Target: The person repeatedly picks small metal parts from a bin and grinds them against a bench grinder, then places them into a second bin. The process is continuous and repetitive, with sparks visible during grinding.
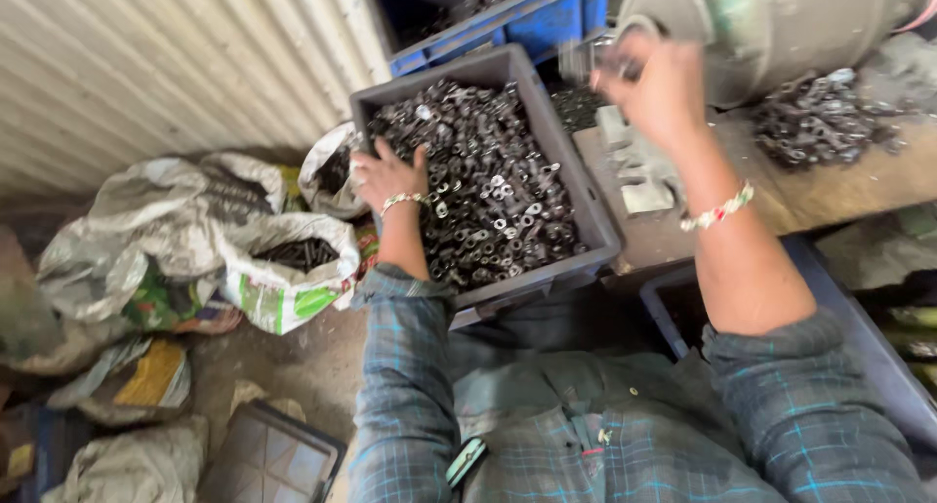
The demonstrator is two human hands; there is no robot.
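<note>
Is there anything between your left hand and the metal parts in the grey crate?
Nothing visible: the left hand rests directly on the metal parts at the left edge of the grey crate.

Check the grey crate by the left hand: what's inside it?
The grey crate is heaped with small dark metal parts, some ring-shaped. The left hand rests on the heap at the crate's left edge. Lower layers and the crate floor are covered.
</note>
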